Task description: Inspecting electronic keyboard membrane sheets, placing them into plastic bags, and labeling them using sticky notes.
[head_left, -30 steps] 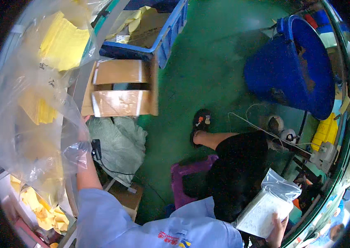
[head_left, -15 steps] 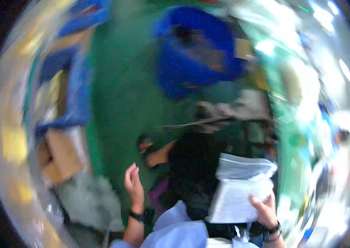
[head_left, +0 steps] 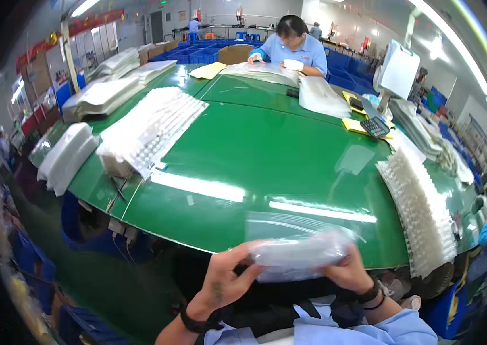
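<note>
In front of me, at the near edge of the green table, I hold a clear plastic zip bag bunched into a thick bundle. My left hand pinches its left end between thumb and fingers. The right end is gripped by my right hand, whose fingers partly go behind the plastic. A flat transparent part with zip lines spreads over the tabletop beyond the bundle. What lies inside the bag is blurred by glare and cannot be made out.
The green table bears bubble-wrap sheets at left and a bubbly white stack at right. Scissors lie at the left edge, a calculator far right. A co-worker handles clear sheets across the table.
The view has swung up from the floor and blue bin to the table. My left hand, empty and open before, now grips the bag that my right hand was holding alone.
</note>
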`<state>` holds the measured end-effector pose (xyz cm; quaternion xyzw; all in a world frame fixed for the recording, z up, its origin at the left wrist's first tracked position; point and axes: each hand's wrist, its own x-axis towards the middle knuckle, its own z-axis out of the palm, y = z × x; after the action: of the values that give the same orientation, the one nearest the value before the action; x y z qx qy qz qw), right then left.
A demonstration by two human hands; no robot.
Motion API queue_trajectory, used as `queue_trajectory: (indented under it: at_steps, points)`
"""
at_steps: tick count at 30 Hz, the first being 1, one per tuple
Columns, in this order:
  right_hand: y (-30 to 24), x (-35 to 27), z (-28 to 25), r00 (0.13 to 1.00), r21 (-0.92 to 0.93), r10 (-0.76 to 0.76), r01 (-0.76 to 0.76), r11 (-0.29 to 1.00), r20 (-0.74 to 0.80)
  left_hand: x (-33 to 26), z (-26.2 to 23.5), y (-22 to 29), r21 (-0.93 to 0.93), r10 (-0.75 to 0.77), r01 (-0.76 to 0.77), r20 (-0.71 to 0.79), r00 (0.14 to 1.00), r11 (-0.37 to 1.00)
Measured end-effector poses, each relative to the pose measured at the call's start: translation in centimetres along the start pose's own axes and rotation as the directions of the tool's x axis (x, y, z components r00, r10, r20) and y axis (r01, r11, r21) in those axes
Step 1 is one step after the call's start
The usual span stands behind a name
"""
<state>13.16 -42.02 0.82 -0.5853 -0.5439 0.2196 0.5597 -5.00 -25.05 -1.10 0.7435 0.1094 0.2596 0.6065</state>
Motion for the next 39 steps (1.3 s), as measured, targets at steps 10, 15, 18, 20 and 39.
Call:
queue_trajectory:
  at_steps: [10,15,18,20,39]
  points:
    - [6.1,-9.4,-14.1,0.904,-0.574,0.114,-0.354,0.738,-0.412,8.7,9.9,-0.2,0.695,0.210,-0.458,0.416,0.885,0.554]
    - [8.7,-11.1,-13.9,0.930,-0.681,0.039,-0.296,0.670,-0.366,7.4,12.5,0.6,0.734,0.094,-0.295,0.302,0.948,0.612]
    - [9.0,-11.1,-13.8,0.929,-0.683,0.027,-0.291,0.670,-0.370,7.6,14.8,0.6,0.748,0.125,-0.357,0.349,0.929,0.560]
    - [9.0,-10.9,-13.8,0.931,-0.689,0.024,-0.288,0.665,-0.365,8.2,15.5,0.2,0.744,0.126,-0.421,0.420,0.899,0.519]
    - [8.3,-10.0,-12.4,0.896,-0.762,-0.047,-0.347,0.547,-0.442,10.5,15.5,-2.7,0.301,-0.110,-0.009,0.374,0.921,0.953]
